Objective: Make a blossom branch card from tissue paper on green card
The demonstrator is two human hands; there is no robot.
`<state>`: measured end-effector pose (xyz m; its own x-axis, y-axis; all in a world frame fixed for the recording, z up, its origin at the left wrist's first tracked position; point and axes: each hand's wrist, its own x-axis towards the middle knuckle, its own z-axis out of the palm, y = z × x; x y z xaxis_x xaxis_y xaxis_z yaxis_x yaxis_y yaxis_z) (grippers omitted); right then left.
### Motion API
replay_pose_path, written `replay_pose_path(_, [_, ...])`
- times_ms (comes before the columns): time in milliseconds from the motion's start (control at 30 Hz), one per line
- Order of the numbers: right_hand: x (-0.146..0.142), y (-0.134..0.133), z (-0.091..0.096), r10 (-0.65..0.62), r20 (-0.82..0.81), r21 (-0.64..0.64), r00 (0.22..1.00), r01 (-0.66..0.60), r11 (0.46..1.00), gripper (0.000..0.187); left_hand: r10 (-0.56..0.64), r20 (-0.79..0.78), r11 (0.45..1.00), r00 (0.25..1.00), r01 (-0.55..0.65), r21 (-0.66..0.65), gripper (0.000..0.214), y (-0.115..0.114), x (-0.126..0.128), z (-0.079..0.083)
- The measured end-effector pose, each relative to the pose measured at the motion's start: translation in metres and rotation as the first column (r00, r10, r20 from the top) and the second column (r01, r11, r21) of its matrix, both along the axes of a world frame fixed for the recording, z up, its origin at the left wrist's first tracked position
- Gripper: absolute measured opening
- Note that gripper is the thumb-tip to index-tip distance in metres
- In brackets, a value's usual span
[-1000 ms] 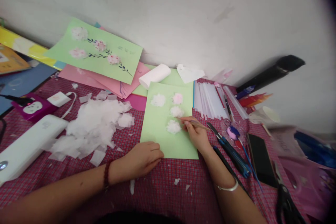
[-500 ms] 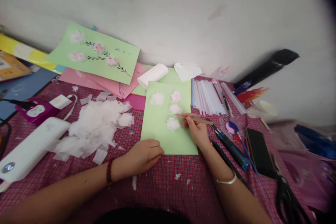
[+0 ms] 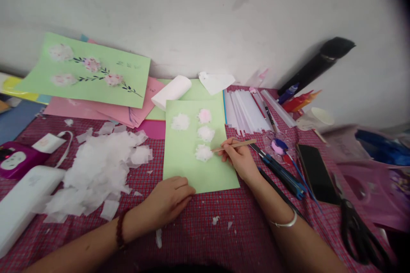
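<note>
A sheet of light green paper [image 3: 182, 166] lies before me, carrying several fluffy tissue-paper puffs. Three stand in a column: a pink-tinted puff [image 3: 204, 115] at the top, a white puff [image 3: 205, 133] below it, and the lowest white puff [image 3: 204, 152]. Another white puff [image 3: 180, 122] sits to their left. My right hand [image 3: 238, 158] pinches a thin wooden stick [image 3: 238, 144], whose tip is at the right edge of the lowest puff. Resting on the paper's lower left edge, my left hand [image 3: 171, 200] lies with its fingers extended, holding nothing.
Left of the paper is a heap of white tissue squares [image 3: 99, 166], beside a white power bank [image 3: 30, 196]. A finished flower picture [image 3: 124, 55] leans at the back. On the right are a utility knife [image 3: 283, 175], paint palette [image 3: 278, 147], phone [image 3: 317, 172] and scissors [image 3: 355, 226].
The stick's tip has moved from the middle white puff down to the right edge of the lowest puff. My left hand stays on the paper, while the whole view has shifted.
</note>
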<state>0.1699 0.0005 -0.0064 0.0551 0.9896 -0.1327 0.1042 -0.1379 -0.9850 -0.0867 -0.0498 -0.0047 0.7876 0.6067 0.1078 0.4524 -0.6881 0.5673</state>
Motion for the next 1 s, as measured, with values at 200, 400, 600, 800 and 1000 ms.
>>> replay_pose_path(200, [0.003, 0.001, 0.004, 0.023, -0.061, -0.068, 0.998, -0.027, 0.997, 0.023, -0.009, -0.050, 0.999, 0.999, 0.007, -0.032, 0.018, 0.000, 0.002, 0.001])
replay_pose_path(400, [0.009, 0.005, 0.007, -0.048, -0.118, -0.130, 0.992, 0.033, 0.991, 0.025, -0.014, -0.061, 0.999, 0.998, 0.012, -0.036, 0.017, 0.000, 0.002, 0.005])
replay_pose_path(600, [0.003, 0.002, 0.012, 0.030, -0.037, -0.098, 0.999, -0.033, 0.995, 0.022, -0.022, -0.050, 0.999, 0.999, 0.019, -0.046, 0.016, 0.001, 0.002, 0.008])
replay_pose_path(800, [0.005, 0.005, 0.010, 0.029, -0.056, -0.106, 0.998, -0.035, 0.994, 0.018, -0.057, -0.098, 0.991, 0.994, 0.045, -0.123, 0.018, 0.003, -0.002, 0.014])
replay_pose_path(1000, [0.006, 0.009, 0.000, -0.079, -0.147, -0.107, 0.986, 0.063, 0.992, 0.011, -0.118, -0.135, 0.951, 0.984, 0.072, -0.300, 0.019, 0.022, 0.002, 0.046])
